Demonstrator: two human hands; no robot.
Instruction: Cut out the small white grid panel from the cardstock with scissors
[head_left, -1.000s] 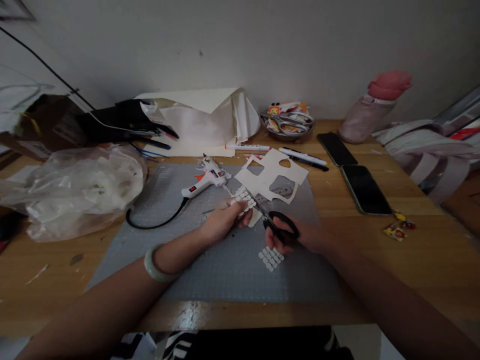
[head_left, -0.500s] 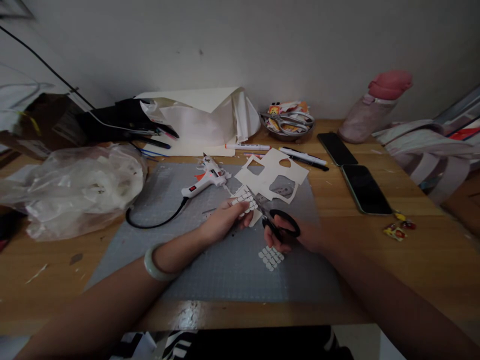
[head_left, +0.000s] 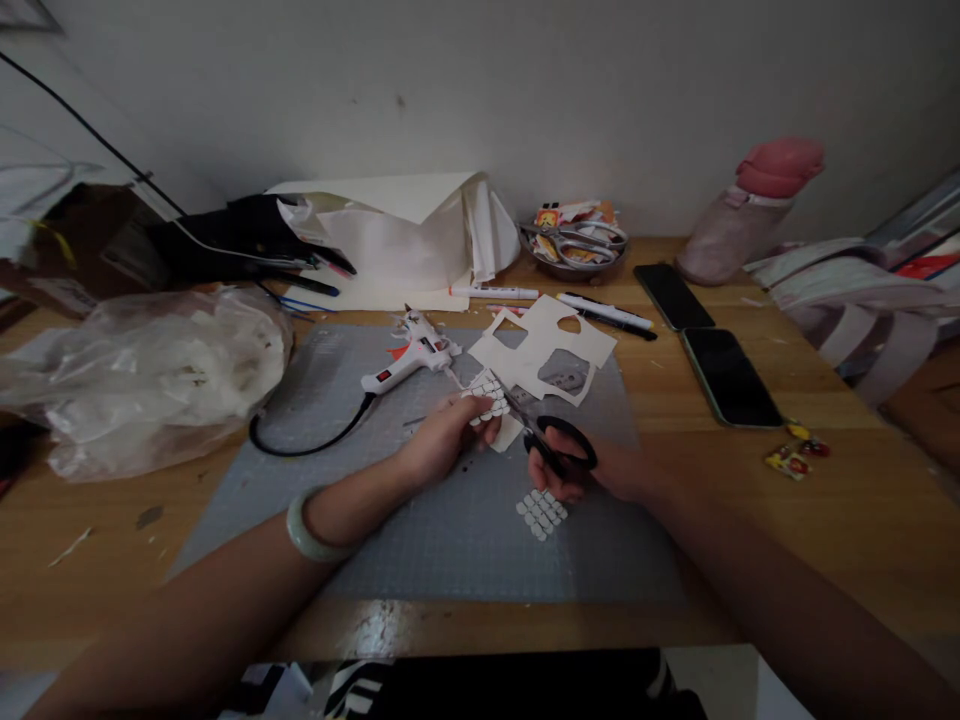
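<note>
My left hand (head_left: 448, 432) pinches a small white paper piece with a dark-lined, scale-like pattern (head_left: 489, 393). In my right hand (head_left: 562, 465) are black-handled scissors (head_left: 568, 443), fingers through the loops. Their blades reach up to the right edge of the held piece; whether they are parted I cannot tell. A similar patterned piece (head_left: 541, 514) lies on the grey cutting mat (head_left: 420, 560) below my right hand. Beyond my hands rests a white sheet with cut-out holes (head_left: 536, 345). A white hot glue gun (head_left: 409, 362) lies left of it, its black cord curving away.
Markers (head_left: 606, 312) lie behind the mat, near a bowl (head_left: 574, 262) holding scissors and small packets. Two phones (head_left: 731, 378) and a pink-capped bottle (head_left: 739, 220) stand or lie to the right. A crumpled plastic bag (head_left: 172, 385) sits at left, white paper (head_left: 405, 235) at the back.
My left hand and the patterned piece have shifted very slightly left. The scissors stay at the piece's edge, with little other movement.
</note>
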